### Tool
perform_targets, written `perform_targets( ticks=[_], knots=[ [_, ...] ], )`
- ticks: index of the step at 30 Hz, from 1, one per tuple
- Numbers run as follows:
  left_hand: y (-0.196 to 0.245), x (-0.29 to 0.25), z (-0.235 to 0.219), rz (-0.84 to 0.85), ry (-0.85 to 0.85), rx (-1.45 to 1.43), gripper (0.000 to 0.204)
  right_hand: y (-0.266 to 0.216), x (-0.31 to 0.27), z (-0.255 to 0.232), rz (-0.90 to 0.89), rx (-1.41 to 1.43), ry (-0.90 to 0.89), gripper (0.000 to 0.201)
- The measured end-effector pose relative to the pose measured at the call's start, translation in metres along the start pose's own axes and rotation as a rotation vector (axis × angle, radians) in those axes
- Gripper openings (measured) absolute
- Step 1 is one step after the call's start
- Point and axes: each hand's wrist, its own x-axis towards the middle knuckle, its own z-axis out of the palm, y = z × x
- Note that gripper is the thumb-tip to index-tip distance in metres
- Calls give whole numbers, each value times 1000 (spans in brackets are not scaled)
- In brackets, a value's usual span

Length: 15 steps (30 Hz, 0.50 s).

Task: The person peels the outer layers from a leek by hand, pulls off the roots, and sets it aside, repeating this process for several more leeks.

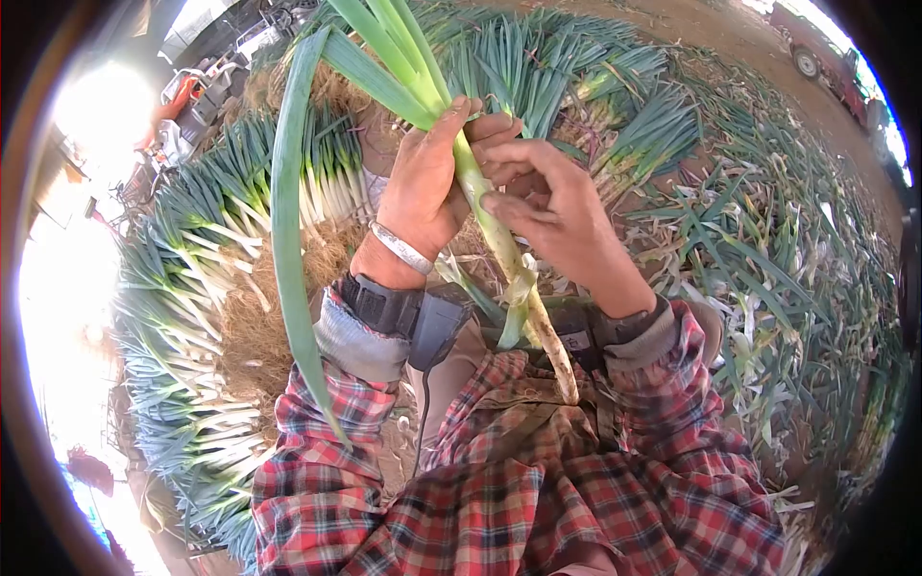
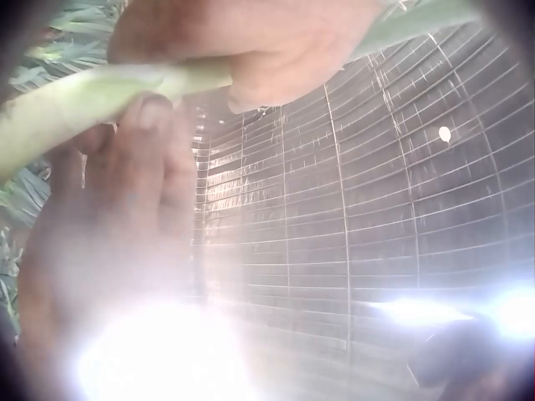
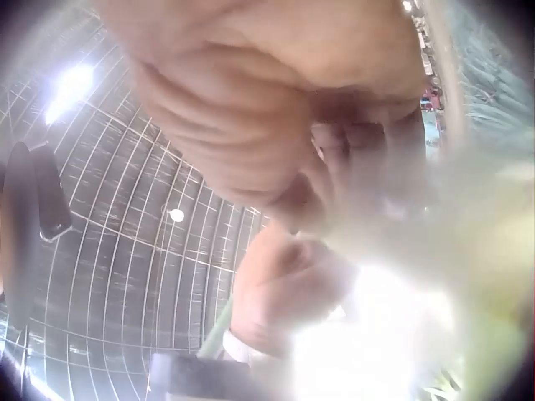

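Observation:
A single leek (image 1: 501, 245) slants across the head view, its green leaves at the top and its dirty white root end low over the lap. My left hand (image 1: 423, 187) grips it just below where the leaves fan out. Against the stalk a little lower, my right hand (image 1: 562, 211) pinches at the outer skin with thumb and curled fingers. A loose strip of peeled layer (image 1: 519, 302) hangs partway down the shaft. In the left wrist view the stalk (image 2: 63, 109) passes by the fingers; glare blurs the right wrist view.
Rows of leeks (image 1: 206, 326) with roots inward curve round the left side. More leek bundles (image 1: 547, 72) lie at the front. Stripped leaves (image 1: 768, 278) cover the ground on the right. A red vehicle (image 1: 831, 67) stands at the far right, machinery (image 1: 187, 106) at the back left.

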Motion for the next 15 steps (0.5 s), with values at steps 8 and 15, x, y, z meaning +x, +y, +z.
perform_targets(
  ticks=[8,15],
  knots=[
    [-15,8,-6,-35,34,-62,28,2,-9,-9,-221,-346,-83,12],
    [-31,10,-17,-56,-100,-72,34,17,-41,-46,12,253,15,7]
  ],
)
